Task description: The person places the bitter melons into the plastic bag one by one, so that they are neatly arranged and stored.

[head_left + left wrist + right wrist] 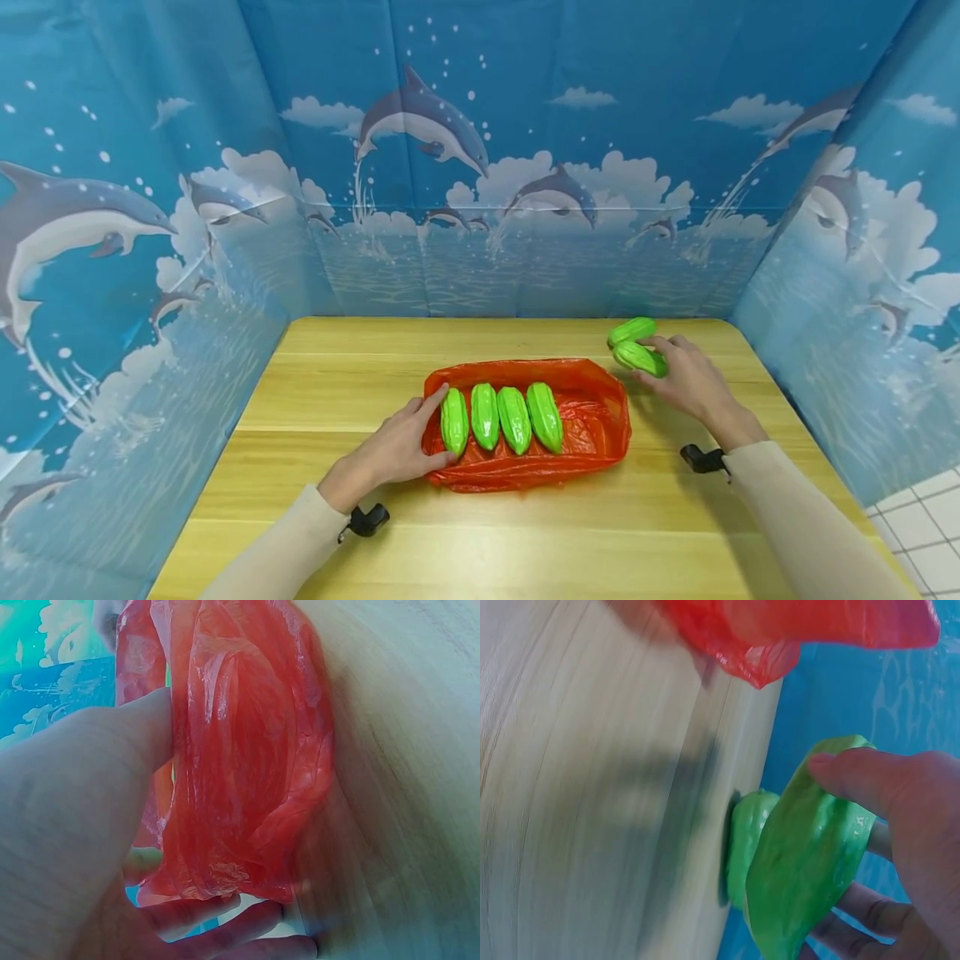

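A red plastic bag lies on the table with its opening rolled wide. Four-sided in outline, it holds several glossy green ridged gourds side by side in its left and middle part. At its left end my left hand grips the rim, thumb at the near side and fingers at the far side; the left wrist view shows the thumb over the bag's edge. To the right of the bag, my right hand holds another green gourd between thumb and fingers. Just behind it lies one more gourd.
The wooden table ends at a blue dolphin-print curtain along its back and sides. Black wrist cameras are strapped at both wrists. White floor tiles show beyond the table at the lower right.
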The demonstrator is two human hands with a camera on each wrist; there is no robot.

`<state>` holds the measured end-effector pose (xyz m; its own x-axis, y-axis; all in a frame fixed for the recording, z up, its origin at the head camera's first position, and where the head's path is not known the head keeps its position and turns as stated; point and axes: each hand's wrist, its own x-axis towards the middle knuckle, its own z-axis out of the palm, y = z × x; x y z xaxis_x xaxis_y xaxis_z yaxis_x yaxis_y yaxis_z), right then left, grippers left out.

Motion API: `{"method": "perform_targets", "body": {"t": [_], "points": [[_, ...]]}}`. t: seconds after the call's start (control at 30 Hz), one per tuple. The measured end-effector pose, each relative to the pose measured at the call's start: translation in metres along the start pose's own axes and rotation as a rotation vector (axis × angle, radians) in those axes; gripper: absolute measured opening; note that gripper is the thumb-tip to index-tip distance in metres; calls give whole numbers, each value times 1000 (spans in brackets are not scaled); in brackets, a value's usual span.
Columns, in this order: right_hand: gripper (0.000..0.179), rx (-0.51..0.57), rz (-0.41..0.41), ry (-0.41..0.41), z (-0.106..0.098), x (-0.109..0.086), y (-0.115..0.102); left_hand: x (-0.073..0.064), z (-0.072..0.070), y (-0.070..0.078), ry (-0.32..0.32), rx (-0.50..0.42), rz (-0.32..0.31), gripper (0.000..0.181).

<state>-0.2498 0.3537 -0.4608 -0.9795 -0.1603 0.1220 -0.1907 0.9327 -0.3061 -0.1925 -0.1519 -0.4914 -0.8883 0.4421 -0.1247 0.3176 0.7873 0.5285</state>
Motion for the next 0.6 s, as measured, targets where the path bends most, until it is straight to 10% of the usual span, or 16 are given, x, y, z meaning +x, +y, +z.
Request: {"method": "perform_targets", "body": {"t": [0.6], "points": [[70,24,15,33,-12,-4,-22,-1,0,2,-1,1,10,113]]}}
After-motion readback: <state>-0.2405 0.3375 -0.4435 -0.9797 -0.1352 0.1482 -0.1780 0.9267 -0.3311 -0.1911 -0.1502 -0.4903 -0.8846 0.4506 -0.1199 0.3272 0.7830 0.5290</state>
